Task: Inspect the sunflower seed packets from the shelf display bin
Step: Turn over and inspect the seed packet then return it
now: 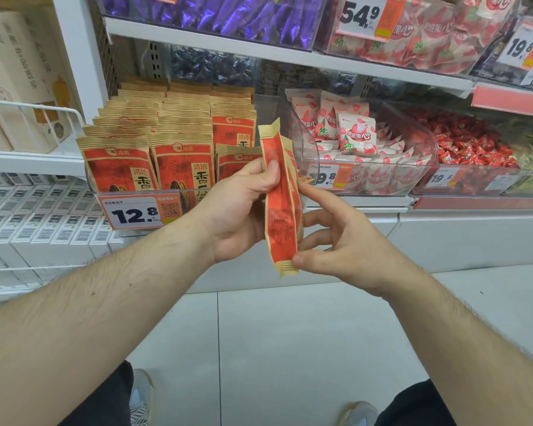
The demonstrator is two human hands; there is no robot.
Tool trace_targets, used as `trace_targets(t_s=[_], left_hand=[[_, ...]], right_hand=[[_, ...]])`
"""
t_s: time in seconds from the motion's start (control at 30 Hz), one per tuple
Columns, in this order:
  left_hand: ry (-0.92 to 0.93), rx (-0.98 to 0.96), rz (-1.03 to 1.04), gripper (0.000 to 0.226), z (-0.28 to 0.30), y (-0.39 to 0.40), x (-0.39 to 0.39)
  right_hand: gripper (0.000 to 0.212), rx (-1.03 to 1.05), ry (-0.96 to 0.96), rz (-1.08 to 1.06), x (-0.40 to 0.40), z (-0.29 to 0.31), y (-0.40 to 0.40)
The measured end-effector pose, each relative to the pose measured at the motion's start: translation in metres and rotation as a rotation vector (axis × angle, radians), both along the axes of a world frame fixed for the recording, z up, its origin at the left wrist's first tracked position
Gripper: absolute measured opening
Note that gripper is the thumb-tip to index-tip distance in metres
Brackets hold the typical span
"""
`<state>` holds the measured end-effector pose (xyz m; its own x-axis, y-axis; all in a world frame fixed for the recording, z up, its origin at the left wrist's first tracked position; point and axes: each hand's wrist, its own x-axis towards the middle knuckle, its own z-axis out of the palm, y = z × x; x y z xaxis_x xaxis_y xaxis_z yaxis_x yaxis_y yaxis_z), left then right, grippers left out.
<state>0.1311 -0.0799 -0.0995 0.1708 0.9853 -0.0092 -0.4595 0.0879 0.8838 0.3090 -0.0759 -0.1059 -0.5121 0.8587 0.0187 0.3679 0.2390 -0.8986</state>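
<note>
Shop shelf (pixel 290 61) behind, bin (pixel 130 192) of seed packets far left, and left hand (pixel 237 213) grips one packet (pixel 282 207) edge-on, right hand (pixel 345 244) pinching its near corner (mid-inspection, I'd say): next, turn its face up.

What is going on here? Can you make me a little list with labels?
place: shop shelf with snack bins
held thing: red and tan seed packets, seen edge-on, upright
left hand: grips the packets, thumb on the near face
right hand: thumb pinches the bottom seal
display bin: rows of matching packets standing upright
price tag: reads 12.8
neighbour bin: white and pink packets
</note>
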Motion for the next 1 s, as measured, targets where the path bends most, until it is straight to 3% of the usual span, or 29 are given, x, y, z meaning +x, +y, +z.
trace_targets(t_s=[0.27,0.47,0.6,0.73,0.87,0.93,1.0], left_hand=[[0.225,0.0,0.163,0.028,0.0,0.005,-0.004],[0.183,-0.049,0.179,0.021,-0.002,0.005,0.002],[0.275,-0.033,0.181,0.034,-0.001,0.005,0.003],[0.391,-0.006,0.242,0.013,-0.003,0.005,0.002],[0.377,-0.035,0.262,0.016,-0.007,0.008,-0.001],[0.382,-0.044,0.273,0.019,-0.01,0.011,-0.003],[0.397,-0.032,0.263,0.023,-0.012,0.012,-0.006]], right_hand=[[0.103,0.123,-0.148,-0.094,0.0,-0.002,0.0],[0.12,0.238,-0.263,-0.191,-0.009,-0.005,-0.005],[0.118,0.373,-0.379,-0.251,-0.012,-0.001,-0.009],[0.118,0.494,-0.472,-0.281,-0.015,-0.005,-0.01],[0.118,0.506,-0.541,-0.27,-0.018,-0.007,-0.011],[0.112,0.468,-0.453,-0.289,-0.017,-0.007,-0.01],[0.096,0.342,-0.198,-0.391,-0.013,-0.006,-0.005]])
